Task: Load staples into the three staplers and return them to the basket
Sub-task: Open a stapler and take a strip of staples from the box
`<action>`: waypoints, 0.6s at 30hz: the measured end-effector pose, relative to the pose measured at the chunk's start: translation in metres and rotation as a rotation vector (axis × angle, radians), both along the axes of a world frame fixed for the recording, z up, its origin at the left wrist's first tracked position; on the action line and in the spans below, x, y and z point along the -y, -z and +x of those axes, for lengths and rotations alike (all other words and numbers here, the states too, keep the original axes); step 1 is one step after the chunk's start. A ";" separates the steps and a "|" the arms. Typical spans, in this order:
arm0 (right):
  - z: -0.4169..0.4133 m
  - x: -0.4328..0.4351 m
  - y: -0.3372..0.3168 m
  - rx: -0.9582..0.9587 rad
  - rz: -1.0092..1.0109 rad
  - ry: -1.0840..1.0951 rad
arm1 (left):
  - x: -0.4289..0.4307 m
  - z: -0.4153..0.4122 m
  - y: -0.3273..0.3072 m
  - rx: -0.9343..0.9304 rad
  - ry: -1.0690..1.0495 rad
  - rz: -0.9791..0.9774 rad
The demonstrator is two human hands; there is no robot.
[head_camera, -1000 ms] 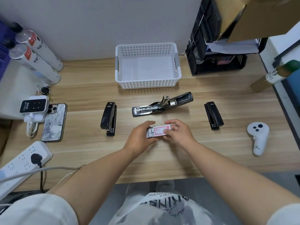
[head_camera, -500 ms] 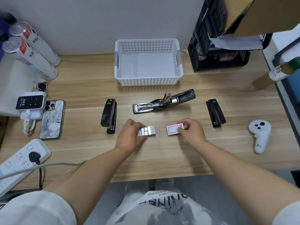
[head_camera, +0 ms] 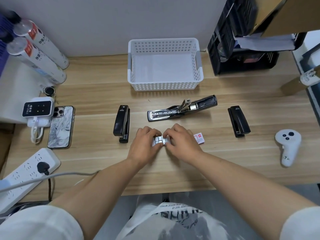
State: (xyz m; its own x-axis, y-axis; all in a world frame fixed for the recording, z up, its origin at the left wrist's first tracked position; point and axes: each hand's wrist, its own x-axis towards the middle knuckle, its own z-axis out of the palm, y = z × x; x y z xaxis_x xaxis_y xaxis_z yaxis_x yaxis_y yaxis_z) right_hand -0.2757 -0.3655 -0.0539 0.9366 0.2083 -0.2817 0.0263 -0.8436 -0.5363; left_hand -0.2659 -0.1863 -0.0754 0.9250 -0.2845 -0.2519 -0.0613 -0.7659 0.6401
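A tray of silver staples (head_camera: pixel 160 140) sits on the desk between my hands. My left hand (head_camera: pixel 142 146) holds its left end and my right hand (head_camera: pixel 180 142) pinches its right end with curled fingers. The box's red and white sleeve (head_camera: pixel 199 138) lies on the desk just right of my right hand. The middle stapler (head_camera: pixel 181 109) lies swung open with its metal channel showing. A shut black stapler (head_camera: pixel 122 122) lies to the left and another (head_camera: pixel 238 122) to the right. The white basket (head_camera: pixel 164 85) stands behind them with nothing inside.
At the left lie a phone (head_camera: pixel 61 126), a small charger device (head_camera: pixel 38 110) and a power strip (head_camera: pixel 26 175). Two tubes (head_camera: pixel 39 54) lean at the back left. A white controller (head_camera: pixel 288 146) rests at the right, a black file rack (head_camera: pixel 242 49) at the back right.
The staple box was pulled apart into tray and sleeve. My right hand put the sleeve down on the desk and came back to the staple tray, which my left hand kept holding.
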 end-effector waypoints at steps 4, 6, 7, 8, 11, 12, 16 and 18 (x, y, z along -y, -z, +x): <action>0.002 0.001 0.004 0.008 -0.047 0.038 | -0.003 0.002 0.002 -0.010 -0.007 0.007; 0.002 0.003 0.005 0.008 -0.054 0.083 | -0.003 0.001 0.003 -0.007 -0.011 0.003; 0.003 0.004 0.006 -0.005 -0.060 0.092 | -0.003 0.001 0.003 -0.004 -0.014 -0.001; 0.003 0.005 0.006 -0.023 -0.069 0.093 | -0.003 0.001 0.004 0.000 -0.018 -0.008; 0.005 0.004 0.008 -0.071 -0.086 0.102 | -0.002 0.000 0.003 0.005 -0.024 -0.036; 0.005 0.003 0.009 -0.084 -0.093 0.114 | -0.002 -0.001 0.003 0.005 -0.021 -0.041; 0.009 -0.003 0.011 -0.144 -0.134 0.189 | -0.002 0.000 0.001 -0.012 -0.013 -0.029; 0.012 -0.006 0.011 -0.171 -0.149 0.220 | -0.001 0.001 0.000 -0.022 -0.006 -0.025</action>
